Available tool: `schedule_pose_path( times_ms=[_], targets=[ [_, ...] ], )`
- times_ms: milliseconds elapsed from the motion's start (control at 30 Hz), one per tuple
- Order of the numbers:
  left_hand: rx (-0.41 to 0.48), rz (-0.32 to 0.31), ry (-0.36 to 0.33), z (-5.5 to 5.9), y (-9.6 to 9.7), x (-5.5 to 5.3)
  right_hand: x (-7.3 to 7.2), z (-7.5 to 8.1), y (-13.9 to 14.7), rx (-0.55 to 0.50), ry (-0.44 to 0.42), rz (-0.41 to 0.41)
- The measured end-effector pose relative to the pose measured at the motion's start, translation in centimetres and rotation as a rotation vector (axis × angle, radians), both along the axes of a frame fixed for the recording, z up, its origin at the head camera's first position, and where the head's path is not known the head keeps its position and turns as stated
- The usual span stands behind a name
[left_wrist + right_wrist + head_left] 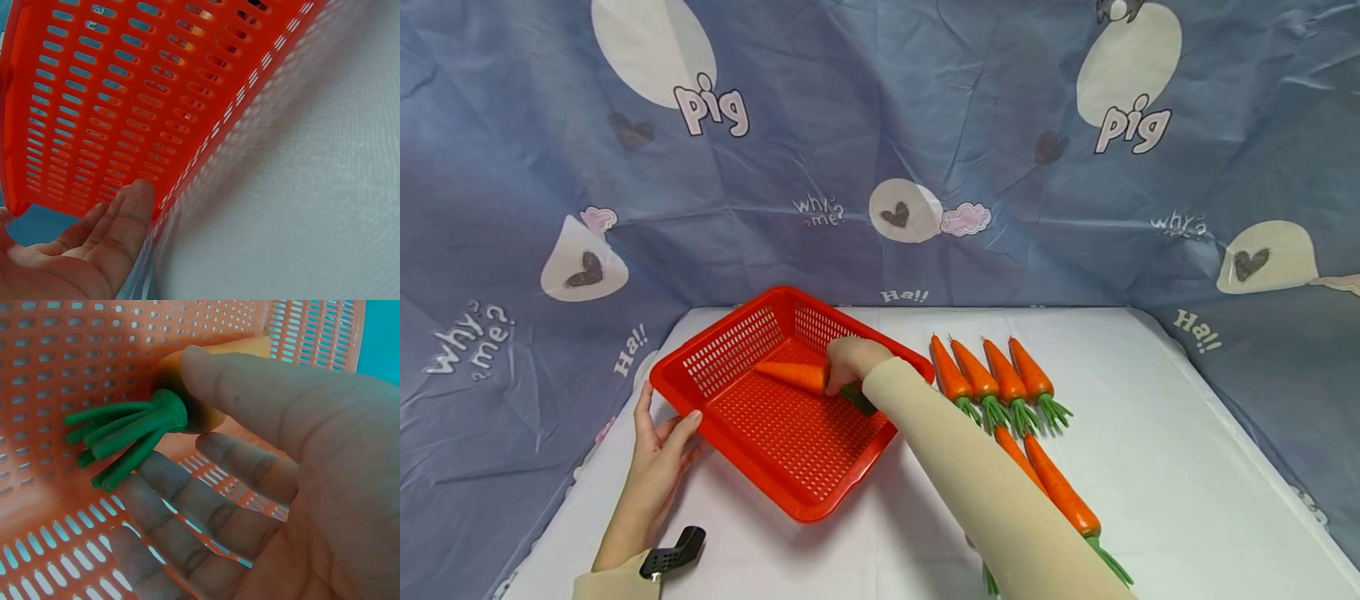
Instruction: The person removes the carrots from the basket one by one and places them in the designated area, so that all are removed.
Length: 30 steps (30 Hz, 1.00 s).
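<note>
A red plastic basket [808, 510] with slotted walls and base stands at the left of the table. My left hand [658, 454] holds its near-left corner, thumb on the rim; in the left wrist view the fingers [134, 212] lie against the outer wall. Inside the basket, my right hand [853, 360] holds an orange carrot [793, 375] near its green-stalk end, the tip pointing left. From the right wrist view, the thumb is on top of this carrot [247, 347] and the index fingertip at its underside, while the other fingers are spread below the green stalks [131, 428].
Right of the basket, several carrots [1033, 371] lie side by side, stalks toward me. Nearer, another carrot [1063, 487] lies beside one partly hidden by my right sleeve [955, 467]. A blue printed cloth [820, 150] surrounds the white table [1195, 467] at the back and sides.
</note>
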<state>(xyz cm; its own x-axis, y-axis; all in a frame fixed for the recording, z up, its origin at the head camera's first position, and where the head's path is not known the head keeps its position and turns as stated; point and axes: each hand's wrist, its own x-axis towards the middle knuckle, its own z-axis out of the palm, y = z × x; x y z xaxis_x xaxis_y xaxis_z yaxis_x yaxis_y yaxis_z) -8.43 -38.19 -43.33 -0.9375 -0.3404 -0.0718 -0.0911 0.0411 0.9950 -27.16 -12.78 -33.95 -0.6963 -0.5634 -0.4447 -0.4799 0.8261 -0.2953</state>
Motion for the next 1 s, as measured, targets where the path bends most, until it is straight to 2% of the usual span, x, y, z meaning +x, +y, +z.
schedule_pose_path(
  times_ms=[200, 500, 733, 1000],
  targets=[
    [-0.008, 0.015, -0.016, 0.0, 0.0, -0.1, 0.2, -0.3, -0.3, -0.034, -0.003, -0.014],
    [0.001, 0.031, 0.000, -0.2, 0.0, -0.2, 0.7, -0.9, -0.8, -0.058, 0.047, -0.035],
    [-0.008, 0.026, 0.004, 0.0, 0.2, -0.2, 1.0, -1.4, -0.9, -0.090, 0.030, -0.071],
    [-0.009, 0.026, -0.012, 0.1, 0.1, 0.0, 1.6, -1.7, -1.8, -0.083, 0.039, -0.053]
  ],
)
